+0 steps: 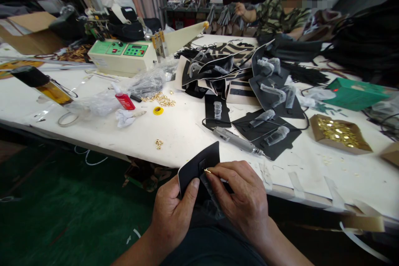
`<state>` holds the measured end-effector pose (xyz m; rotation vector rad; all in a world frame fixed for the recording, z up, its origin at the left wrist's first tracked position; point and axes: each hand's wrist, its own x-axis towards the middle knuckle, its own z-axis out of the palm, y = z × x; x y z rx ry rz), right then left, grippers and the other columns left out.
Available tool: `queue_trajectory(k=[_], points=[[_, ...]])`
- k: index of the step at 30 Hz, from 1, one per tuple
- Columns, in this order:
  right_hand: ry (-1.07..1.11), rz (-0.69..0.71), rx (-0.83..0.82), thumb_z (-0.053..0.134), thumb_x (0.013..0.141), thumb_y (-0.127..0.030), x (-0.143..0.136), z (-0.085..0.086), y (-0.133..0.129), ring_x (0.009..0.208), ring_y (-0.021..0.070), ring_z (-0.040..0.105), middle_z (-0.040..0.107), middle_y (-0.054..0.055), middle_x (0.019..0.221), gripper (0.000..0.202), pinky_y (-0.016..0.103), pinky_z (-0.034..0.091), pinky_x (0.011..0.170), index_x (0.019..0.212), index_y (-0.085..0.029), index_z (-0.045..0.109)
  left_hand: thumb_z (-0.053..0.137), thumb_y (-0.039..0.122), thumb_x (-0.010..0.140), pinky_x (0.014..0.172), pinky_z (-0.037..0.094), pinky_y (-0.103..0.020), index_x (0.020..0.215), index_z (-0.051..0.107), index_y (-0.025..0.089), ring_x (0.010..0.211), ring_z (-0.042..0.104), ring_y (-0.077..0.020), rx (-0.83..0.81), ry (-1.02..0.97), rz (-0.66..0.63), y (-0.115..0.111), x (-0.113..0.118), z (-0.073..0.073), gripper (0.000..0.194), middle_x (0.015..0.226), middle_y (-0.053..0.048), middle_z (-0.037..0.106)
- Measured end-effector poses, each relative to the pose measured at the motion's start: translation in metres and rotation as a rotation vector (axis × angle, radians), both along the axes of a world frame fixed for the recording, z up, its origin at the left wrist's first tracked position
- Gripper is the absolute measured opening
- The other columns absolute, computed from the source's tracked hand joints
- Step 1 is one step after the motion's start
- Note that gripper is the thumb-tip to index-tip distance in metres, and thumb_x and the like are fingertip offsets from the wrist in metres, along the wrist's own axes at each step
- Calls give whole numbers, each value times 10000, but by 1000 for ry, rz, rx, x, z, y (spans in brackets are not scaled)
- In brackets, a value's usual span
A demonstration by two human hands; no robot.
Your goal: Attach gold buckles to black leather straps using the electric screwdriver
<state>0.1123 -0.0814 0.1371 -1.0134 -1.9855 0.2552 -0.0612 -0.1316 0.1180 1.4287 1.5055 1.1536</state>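
Desk [183, 126], long and white-topped, is stretching across the view as one surface. One heap of black and cream flat panels [240, 91] is covering its middle, overlapping too much for a sure count. One cream machine with two green control plates [123, 60] is standing behind, to the left. Two bare hands, the left hand [174, 208] and the right hand [241, 195], are working at the near edge. One green box [357, 94] is sitting toward the right, and one cardboard tray of gold discs [330, 141] is lying nearer. One amber bottle with a black cap [43, 87] is occupying the left end. One black flat panel [190, 174] is slanting upward in the left grip, pressed between thumb and fingers. One grey pen-shaped tool [238, 140] is lying before the heap. One red plastic bottle [125, 100] and one yellow ring [158, 113] are resting left of centre. Two loose groups of gold fittings are lying near the ring: a larger group [164, 99] beyond, a smaller group [158, 144] nearer. The right grip is pinching one tiny gold piece [207, 171] against or just above the held panel; I cannot tell which.
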Motion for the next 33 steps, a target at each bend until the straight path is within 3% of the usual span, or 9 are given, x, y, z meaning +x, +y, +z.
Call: queue_trajectory(k=[8,15,25,33], points=[[11,6,-4,738,929,-114,0,-4,-2,827,176,704,771,42,921,106,356,488,762,1014,-177,730,585,260,1031,880,568,-248,1312,728,252,899,732,-157,109,83,-46,0,0,-3,316,1180,-24,796],[-13,1,5,741,927,-111,0,-10,2,810,170,691,769,40,904,88,347,485,759,995,-167,729,568,168,1018,1058,538,-282,1441,626,292,1236,696,-200,218,105,-91,-1,4,-11,445,1378,-40,723],[102,-147,-85,752,935,-175,-5,-14,0,778,170,687,762,13,838,81,350,476,762,873,-206,710,585,201,1007,1083,551,-360,1419,633,255,1229,699,-240,189,131,-50,-3,13,-16,418,1388,-79,710],[143,-85,-103,691,941,-151,-6,-14,-6,876,197,714,786,52,970,130,372,518,816,1041,-207,752,595,157,982,1177,484,-366,1482,535,259,1352,615,-225,313,251,-50,-4,14,-21,514,1435,-91,654]])
